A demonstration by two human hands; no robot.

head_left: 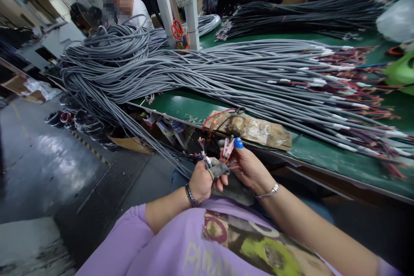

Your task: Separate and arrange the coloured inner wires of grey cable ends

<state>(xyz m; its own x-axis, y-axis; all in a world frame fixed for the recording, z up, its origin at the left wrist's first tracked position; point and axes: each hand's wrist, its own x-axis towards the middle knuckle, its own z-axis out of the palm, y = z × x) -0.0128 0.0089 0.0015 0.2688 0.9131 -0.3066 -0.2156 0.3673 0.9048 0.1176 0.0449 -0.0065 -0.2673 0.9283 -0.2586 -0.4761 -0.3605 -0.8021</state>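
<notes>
Just off the table's front edge, my left hand (pixel 201 181) is closed round the end of a grey cable (pixel 208 162). A grey cover sits on one of its digits. Thin coloured wires (pixel 202 144) fan up from the cable end, and more red and blue strands (pixel 232 164) stick out between the hands. My right hand (pixel 254 170), with a blue cover on its thumb, is closed on a small pale pink piece (pixel 228 148). What kind of piece it is cannot be made out. The hands nearly touch, and some fingertips are hidden.
Many grey cables (pixel 194 67) lie along the green table (pixel 323 155), their stripped ends at the right. A taped wooden block (pixel 258 131) rests at the front edge. Dark cable bundles (pixel 300 13) lie behind. A post (pixel 193 21) holds red-handled scissors (pixel 177 29). Another person (pixel 142 12) sits beyond.
</notes>
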